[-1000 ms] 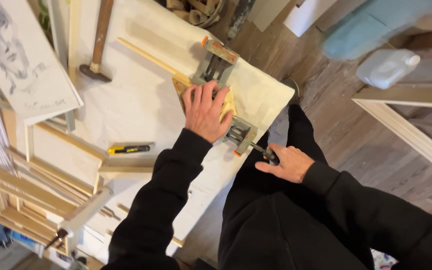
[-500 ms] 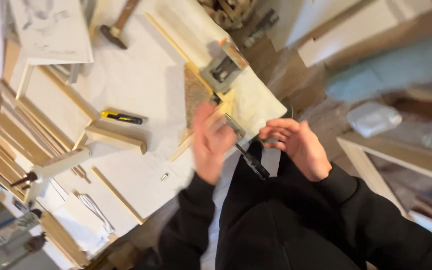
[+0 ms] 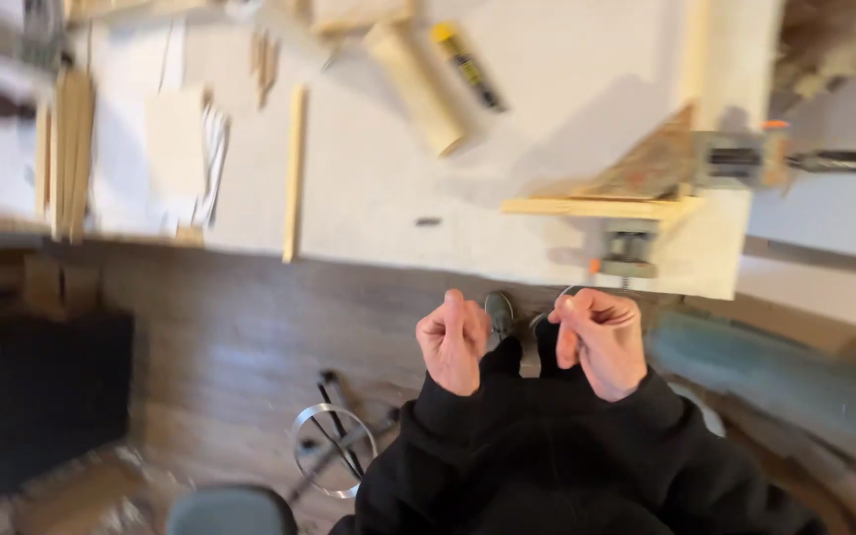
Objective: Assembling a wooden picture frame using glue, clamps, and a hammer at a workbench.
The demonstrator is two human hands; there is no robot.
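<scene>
The view has swung round: the white worktable [image 3: 547, 59] now fills the top of the head view, dark wooden floor below. The corner clamp [image 3: 705, 163], gripping two wooden frame strips, stays at the table's right edge. Both hands have left it; the left hand [image 3: 456, 342] and right hand [image 3: 601, 342] hang curled, empty, above the floor. A wooden block, yellow-black knife [image 3: 468, 66] and thin slat [image 3: 294, 168] lie well apart; a stool ring [image 3: 334, 451] stands below.
</scene>
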